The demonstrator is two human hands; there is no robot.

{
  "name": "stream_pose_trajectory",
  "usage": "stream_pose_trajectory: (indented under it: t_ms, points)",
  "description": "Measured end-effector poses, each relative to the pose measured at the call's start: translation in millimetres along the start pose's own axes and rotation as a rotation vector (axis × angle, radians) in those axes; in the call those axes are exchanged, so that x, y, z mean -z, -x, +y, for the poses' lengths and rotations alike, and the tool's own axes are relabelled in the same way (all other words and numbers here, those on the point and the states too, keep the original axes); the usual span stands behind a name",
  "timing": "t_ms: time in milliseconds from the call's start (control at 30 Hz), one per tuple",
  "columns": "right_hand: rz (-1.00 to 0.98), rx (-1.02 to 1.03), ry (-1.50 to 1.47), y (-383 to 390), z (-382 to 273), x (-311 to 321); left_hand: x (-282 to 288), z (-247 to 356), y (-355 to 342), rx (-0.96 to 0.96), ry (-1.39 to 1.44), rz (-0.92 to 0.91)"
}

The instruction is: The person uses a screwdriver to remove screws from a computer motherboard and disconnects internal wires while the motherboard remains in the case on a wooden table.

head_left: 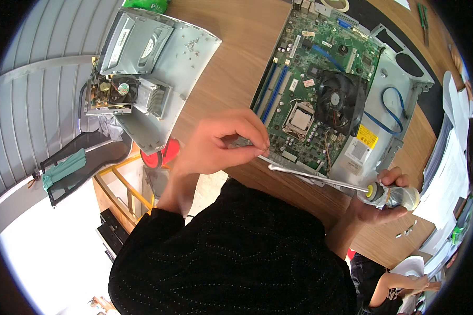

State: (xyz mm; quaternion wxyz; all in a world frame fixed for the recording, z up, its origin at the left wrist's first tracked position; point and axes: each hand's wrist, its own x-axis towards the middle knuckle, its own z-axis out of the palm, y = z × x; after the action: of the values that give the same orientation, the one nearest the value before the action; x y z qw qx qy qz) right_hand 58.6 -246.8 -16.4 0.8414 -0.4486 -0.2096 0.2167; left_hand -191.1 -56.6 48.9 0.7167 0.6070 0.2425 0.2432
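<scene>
My right hand (372, 211) is wrapped round the handle of a long screwdriver (320, 178), whose clear grip has wrapping and a yellow collar. Its shaft points left, and the tip is just below the fingers of my left hand (223, 140). The left thumb and forefinger are pinched together; whatever is between them is too small to make out. Under and beyond both hands lies a green motherboard (305, 68) in an open metal computer case (389, 100). On the board are a bare processor in its socket (301, 116) and a black fan (335, 98).
A second metal case part (186, 58) with a drive bay and power supply stands at the left table edge. A blue cable (391, 125) curls in the case. Small screws (406, 229) lie at right, near stacked papers (440, 173). Another person's arm (386, 286) shows lower right.
</scene>
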Motion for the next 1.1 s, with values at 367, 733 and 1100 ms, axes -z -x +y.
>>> stream_pose_trajectory:
  t_ms: [367, 733, 1100]
  points:
    - [-0.061, 0.009, -0.119, -4, 3, 9, -2, -5, -4, 0.016, 0.034, -0.008]
    - [-0.078, -0.005, -0.087, -2, 3, 13, 1, -10, -1, 0.024, 0.092, -0.062]
    - [-0.05, -0.022, -0.106, -3, 3, 11, -2, -10, -5, 0.034, 0.102, 0.008]
